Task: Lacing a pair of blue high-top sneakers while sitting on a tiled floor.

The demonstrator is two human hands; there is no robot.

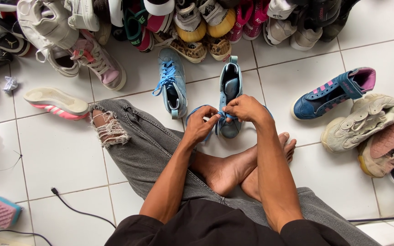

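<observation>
I see the left hand point(200, 122) and right hand point(244, 109) both pinched shut on the blue lace point(196, 110) of a light blue shoe point(230, 84) that stands on the white tile floor point(60, 155), just past the crossed bare feet point(233, 171). Its mate point(172, 82), laced in blue, lies just to the left. A navy shoe point(331, 93) with pink stripes sits to the right. A shoe heap point(160, 23) lines the far edge. A pink sponge point(0, 211) lies near left.

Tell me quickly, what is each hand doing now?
Left hand: closed, pinching the blue lace of the light blue shoe.
Right hand: closed, pinching the same lace.
</observation>
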